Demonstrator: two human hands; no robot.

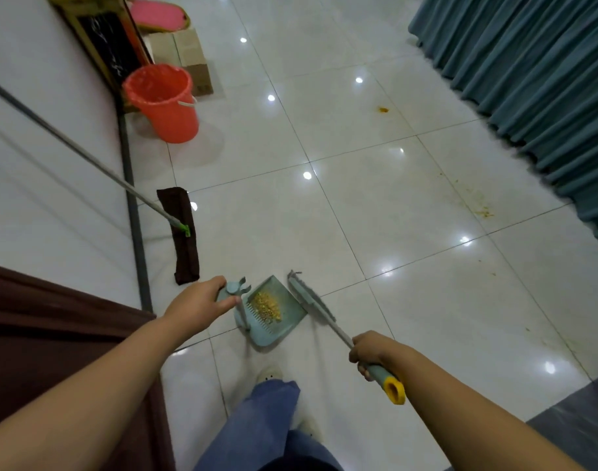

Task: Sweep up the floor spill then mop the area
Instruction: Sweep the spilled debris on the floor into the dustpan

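Right, the dustpan [274, 321] sits on the pale tiled floor [409, 300] just ahead of the person's shoe [269, 373], and it is loaded. A heap of yellow crumbs [267, 305] lies on its tray, up against the comb teeth.

The left hand [202, 302] grips the clip-topped end of the pan's upright handle, fingers curled round it and thumb along the side. That hold seems meant to steady the pan so the heap stays put. The right hand [369, 351] is wrapped tight round the broom [308, 297] pole, just short of its yellow end cap. The broom head lies just right of the pan's open edge, close to the floor, well placed to nudge any stragglers in.

So the sweeping looks nearly done, but the floor is not clean. Orange-yellow smears [484, 212] mark the tiles over to the right, near the teal curtain [528, 79], and a small blob [383, 109] sits farther off. Those look stuck on, so they are probably work for the mop rather than the broom.

And the mop [185, 232] is waiting on the left, its brown cloth flat on the tiles by the wall and its pole slanting up and away. Farther along that wall stands a red bucket [165, 103] with a liner — a likely place to tip the crumbs. Carrying the pan level would matter, since a tilt could scatter them again.
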